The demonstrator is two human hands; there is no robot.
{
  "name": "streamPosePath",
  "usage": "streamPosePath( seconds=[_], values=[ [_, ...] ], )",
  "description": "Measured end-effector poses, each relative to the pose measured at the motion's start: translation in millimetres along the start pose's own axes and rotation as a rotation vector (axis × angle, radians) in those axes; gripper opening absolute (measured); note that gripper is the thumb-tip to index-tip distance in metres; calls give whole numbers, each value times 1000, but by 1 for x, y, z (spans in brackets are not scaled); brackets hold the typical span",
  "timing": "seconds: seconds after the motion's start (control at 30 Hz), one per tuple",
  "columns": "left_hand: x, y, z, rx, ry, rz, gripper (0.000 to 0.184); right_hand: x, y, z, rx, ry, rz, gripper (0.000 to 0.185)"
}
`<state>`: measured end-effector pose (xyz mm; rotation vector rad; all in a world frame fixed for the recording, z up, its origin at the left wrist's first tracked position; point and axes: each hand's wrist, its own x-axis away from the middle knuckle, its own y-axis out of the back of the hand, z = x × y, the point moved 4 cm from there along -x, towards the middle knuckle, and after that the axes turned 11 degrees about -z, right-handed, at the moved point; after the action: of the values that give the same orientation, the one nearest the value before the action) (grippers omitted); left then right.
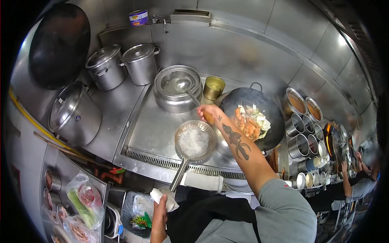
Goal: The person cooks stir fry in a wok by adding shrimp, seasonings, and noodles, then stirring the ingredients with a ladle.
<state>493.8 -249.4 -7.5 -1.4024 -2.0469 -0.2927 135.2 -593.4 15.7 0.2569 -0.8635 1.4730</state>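
My left hand (159, 214), low in the frame just left of centre, is closed on a white cloth (165, 199) at the end of the strainer (177, 178) handle. My right hand (207, 111), near centre, is clenched on the ladle (208, 117) by its wooden grip. The strainer's bowl sits mid-frame with something white in it; I can't tell what. Right of centre, beyond my forearm, the wok (275, 121) holds orange pieces and pale leafy ones, with haze around it. The ladle's head is in the wide pot (177, 103), upper centre, beside an open tin (214, 88). Farther off, lidded pots (139, 67) stand at the upper left, and another person (358, 186) works at the right edge.

I judge the step in hand as dipping the ladle. Moving it from here calls for a level head, lifted clear of the pot's rim, with the strainer kept steady.
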Motion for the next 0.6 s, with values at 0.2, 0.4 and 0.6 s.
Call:
streamPosePath(
  seconds=[0.2, 0.4, 0.6],
  values=[
    [4, -27, 2, -94, 35, 101, 58, 81, -3, 19, -667, -59, 430, 22],
    [19, -70, 10, -160, 55, 262, 55, 202, 49, 12, -720, 35, 389, 26],
    [48, -123, 11, -149, 16, 409, 52, 314, 126, -32, -679, 122, 291, 27]
  ],
)
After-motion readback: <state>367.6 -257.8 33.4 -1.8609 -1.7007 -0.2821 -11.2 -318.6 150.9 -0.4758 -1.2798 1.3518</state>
